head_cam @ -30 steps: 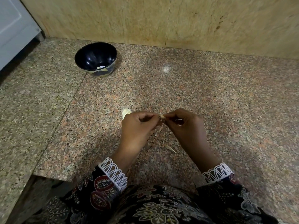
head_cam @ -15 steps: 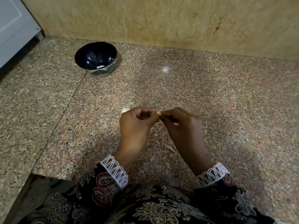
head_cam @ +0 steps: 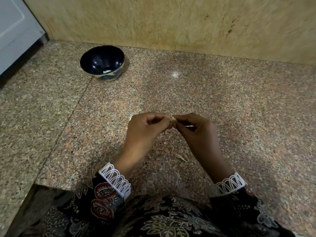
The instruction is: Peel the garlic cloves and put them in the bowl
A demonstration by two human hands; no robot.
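Observation:
A small pale garlic clove (head_cam: pixel 173 119) is pinched between the fingertips of both hands above the granite counter. My left hand (head_cam: pixel 145 132) has its fingers curled round the clove's left end. My right hand (head_cam: pixel 195 130) pinches its right end. A second pale clove (head_cam: pixel 131 117) peeks out behind my left hand, mostly hidden. The dark bowl (head_cam: pixel 87 60) stands at the back left and holds a pale piece at its bottom.
A scrap of garlic skin (head_cam: pixel 178 156) lies on the counter (head_cam: pixel 239 108) between my wrists. A tiled wall rises behind the bowl. A white cabinet door (head_cam: pixel 13 31) is at the far left. The counter's front edge drops away at lower left.
Both hands have shifted slightly while working the clove between the fingertips. My left hand now covers more of the clove lying behind it.

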